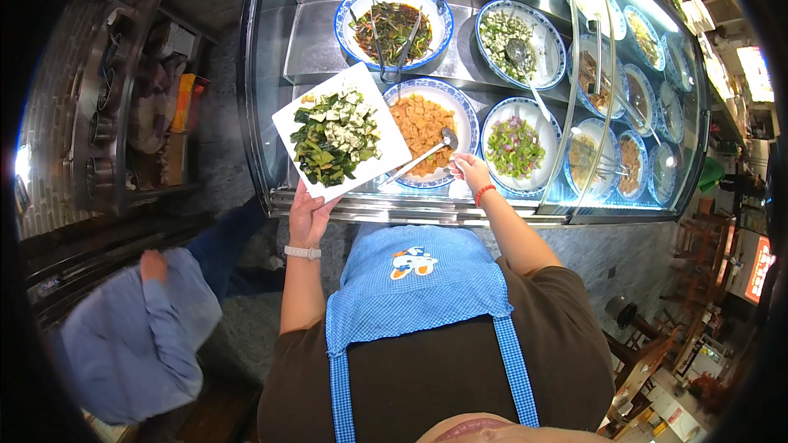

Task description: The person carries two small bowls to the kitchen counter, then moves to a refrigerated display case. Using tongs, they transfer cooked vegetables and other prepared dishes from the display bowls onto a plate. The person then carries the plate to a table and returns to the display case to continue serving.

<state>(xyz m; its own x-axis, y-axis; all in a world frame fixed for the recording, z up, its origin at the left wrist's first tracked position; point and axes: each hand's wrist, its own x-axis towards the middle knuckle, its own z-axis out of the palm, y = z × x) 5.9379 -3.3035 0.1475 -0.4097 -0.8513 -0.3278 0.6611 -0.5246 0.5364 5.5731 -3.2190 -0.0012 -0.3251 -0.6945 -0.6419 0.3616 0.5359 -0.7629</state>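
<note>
My left hand (309,215) holds a square white plate (388,154) from below, tilted at its near corner. Dark green leafy vegetables (332,163) and white tofu cubes with greens (354,126) lie on it. The fingers of my right hand (471,171) are drawn together at the near right rim of a blue-and-white bowl (469,117) of orange-brown cubes (422,120). A spoon (425,157) rests across that bowl, its dark scoop just above my fingertips; whether they grip anything is too small to tell. A bowl of chopped green and purple vegetables (516,146) stands to the right.
Steel shelves of a glass display case (301,27) bear several more bowls, including dark greens (397,27) with tongs (394,71) and tofu (508,37) with a spoon (523,58). Glass panes (585,147) stand at the right. A person in blue (148,332) is at the lower left.
</note>
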